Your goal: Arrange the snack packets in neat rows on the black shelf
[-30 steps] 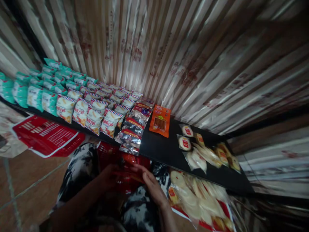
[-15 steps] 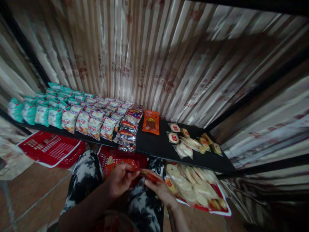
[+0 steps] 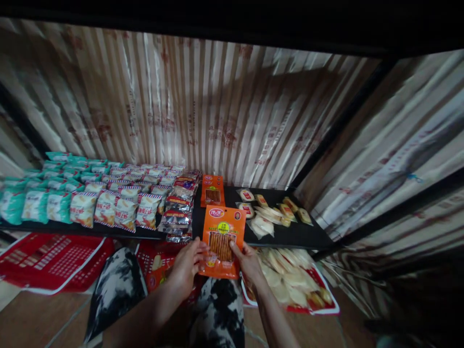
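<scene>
I hold an orange snack packet [image 3: 222, 239] upright in front of the black shelf [image 3: 290, 236], its clear window showing brown sticks. My left hand [image 3: 188, 268] grips its lower left edge and my right hand [image 3: 249, 263] grips its lower right edge, both closed on it. A matching orange packet [image 3: 212, 190] lies flat on the shelf just behind. Left of that one runs a row of silver and red packets [image 3: 178, 209].
White and teal snack bags [image 3: 83, 203] fill the shelf's left part; pale round cakes in clear wrap [image 3: 270, 212] lie at its right. Below are red baskets [image 3: 54, 261], one with more cakes [image 3: 290, 280]. My patterned trouser legs [image 3: 217, 314] are at the bottom. A striped curtain hangs behind.
Both hands rose from the red basket at my lap, bringing the orange packet up and turning it upright before the shelf. The view tilted upward.
</scene>
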The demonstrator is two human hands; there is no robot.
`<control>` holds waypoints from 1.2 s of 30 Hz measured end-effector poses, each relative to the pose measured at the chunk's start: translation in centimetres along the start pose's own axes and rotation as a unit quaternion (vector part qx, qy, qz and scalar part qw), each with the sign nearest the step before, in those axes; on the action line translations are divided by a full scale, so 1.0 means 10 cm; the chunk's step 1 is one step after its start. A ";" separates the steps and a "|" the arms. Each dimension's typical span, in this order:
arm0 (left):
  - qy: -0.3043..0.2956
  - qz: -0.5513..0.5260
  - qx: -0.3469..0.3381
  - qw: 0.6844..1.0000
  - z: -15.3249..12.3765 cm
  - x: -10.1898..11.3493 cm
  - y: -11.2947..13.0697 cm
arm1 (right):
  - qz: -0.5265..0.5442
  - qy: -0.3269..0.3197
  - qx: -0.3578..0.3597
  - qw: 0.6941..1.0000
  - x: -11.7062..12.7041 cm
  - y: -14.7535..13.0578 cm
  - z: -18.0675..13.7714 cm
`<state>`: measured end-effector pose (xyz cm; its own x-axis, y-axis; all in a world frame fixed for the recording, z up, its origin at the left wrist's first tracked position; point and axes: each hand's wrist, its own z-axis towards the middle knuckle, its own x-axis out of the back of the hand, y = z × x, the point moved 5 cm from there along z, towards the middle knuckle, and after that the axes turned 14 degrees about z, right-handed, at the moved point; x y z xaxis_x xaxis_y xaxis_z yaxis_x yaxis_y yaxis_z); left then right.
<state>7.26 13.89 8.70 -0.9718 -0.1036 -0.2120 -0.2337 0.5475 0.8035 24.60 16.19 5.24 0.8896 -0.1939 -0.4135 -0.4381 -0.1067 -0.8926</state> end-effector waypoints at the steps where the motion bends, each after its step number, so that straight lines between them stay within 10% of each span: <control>1: 0.003 0.012 -0.019 1.000 0.02 -0.02 -0.01 | -0.005 0.004 -0.001 1.000 0.03 -0.02 0.04; 7: 0.016 0.182 -0.132 0.974 0.28 -0.24 -0.08 | -0.068 -0.004 0.021 0.997 0.25 -0.11 0.50; 15: 0.093 0.448 -0.284 0.843 0.87 -0.76 -0.01 | -0.212 0.030 0.080 0.974 0.18 -0.20 1.33; 27: 0.164 0.583 -0.308 0.734 1.41 -0.81 0.23 | -0.367 0.084 0.088 0.922 -0.19 -0.25 2.19; 36: 0.128 0.517 -0.355 0.768 1.74 -0.79 -0.02 | -0.438 0.082 0.104 0.889 -0.27 -0.18 2.31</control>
<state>15.51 29.05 0.53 -0.6028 -0.1286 0.7874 0.7973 -0.1346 0.5884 26.00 39.43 3.83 0.8397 -0.2659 0.4735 0.4623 -0.1075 -0.8802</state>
